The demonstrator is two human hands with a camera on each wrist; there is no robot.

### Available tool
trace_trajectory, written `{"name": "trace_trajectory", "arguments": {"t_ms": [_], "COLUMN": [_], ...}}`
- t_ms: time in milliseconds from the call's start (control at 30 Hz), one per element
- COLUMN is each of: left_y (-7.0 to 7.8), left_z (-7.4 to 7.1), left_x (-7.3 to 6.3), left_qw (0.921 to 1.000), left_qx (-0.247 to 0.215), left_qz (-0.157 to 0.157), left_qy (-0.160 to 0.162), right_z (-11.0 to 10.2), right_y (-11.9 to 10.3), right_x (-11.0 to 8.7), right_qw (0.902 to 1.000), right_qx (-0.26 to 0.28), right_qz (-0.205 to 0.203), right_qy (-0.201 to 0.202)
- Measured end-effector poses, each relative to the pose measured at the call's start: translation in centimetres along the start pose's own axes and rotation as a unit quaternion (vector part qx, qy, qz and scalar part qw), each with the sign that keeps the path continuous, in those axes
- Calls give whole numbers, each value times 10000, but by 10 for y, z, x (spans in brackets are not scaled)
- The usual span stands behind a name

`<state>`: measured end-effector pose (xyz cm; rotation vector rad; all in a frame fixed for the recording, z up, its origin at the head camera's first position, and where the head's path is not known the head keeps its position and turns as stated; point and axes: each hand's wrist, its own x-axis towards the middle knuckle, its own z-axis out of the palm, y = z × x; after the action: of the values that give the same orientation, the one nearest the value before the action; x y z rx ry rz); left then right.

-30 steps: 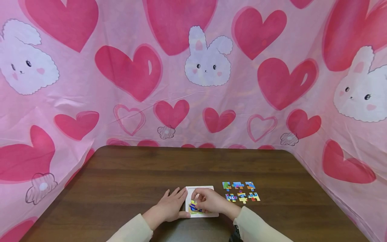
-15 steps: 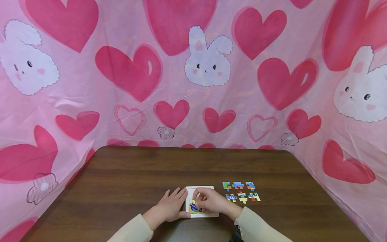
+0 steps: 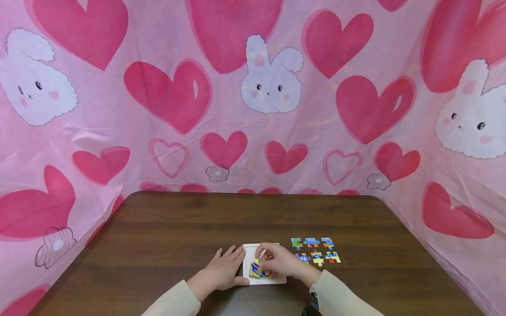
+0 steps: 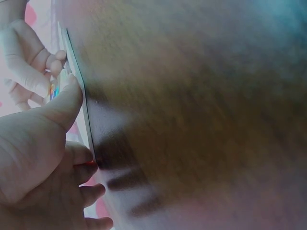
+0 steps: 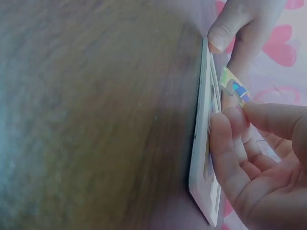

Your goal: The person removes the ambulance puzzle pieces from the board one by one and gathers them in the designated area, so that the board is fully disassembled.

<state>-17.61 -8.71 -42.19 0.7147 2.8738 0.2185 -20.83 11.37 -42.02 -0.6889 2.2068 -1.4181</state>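
A white puzzle board [image 3: 249,252] lies on the table in front of me, with coloured pieces along its near side. My right hand [image 3: 276,260] pinches a yellow and blue puzzle piece [image 3: 255,269] between thumb and fingertips. In the right wrist view that piece [image 5: 233,87] is tilted, its free edge raised off the board. Spread straight, the fingers of my left hand [image 3: 222,269] lie along the board's left side, and the thumb sits on its near left corner. My right hand covers part of the board's right half.
Several loose jigsaw pieces [image 3: 311,242] lie in two rows on the brown table [image 3: 197,219], right of the board. A pink cloth [image 3: 253,158] with hearts and rabbits hangs behind the table and at both sides.
My right hand has lifted slightly and shifted a little right, tipping the pinched puzzle piece up from the board. The left hand has stayed in place.
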Motion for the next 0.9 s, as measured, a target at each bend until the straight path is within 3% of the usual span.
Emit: {"name": "trace_trajectory", "arguments": {"t_ms": [467,633,900], "left_y": [2,1,1], "left_z": [0,0,1], "left_x": [0,0,1], "left_qw": [9999,9999,10000], "left_qx": [92,98,58], "left_qz": [-4,-35,-39], "left_qy": [49,20,-42], "right_z": [-8,-16,-32], "right_y": [0,0,-1], "right_x": [-5,-7,-13], "right_qw": [9998,9991,9994], "right_qx": [129,372,310], "right_qz": [-132,-214,-123], "right_qy": [1,-76,-82]}}
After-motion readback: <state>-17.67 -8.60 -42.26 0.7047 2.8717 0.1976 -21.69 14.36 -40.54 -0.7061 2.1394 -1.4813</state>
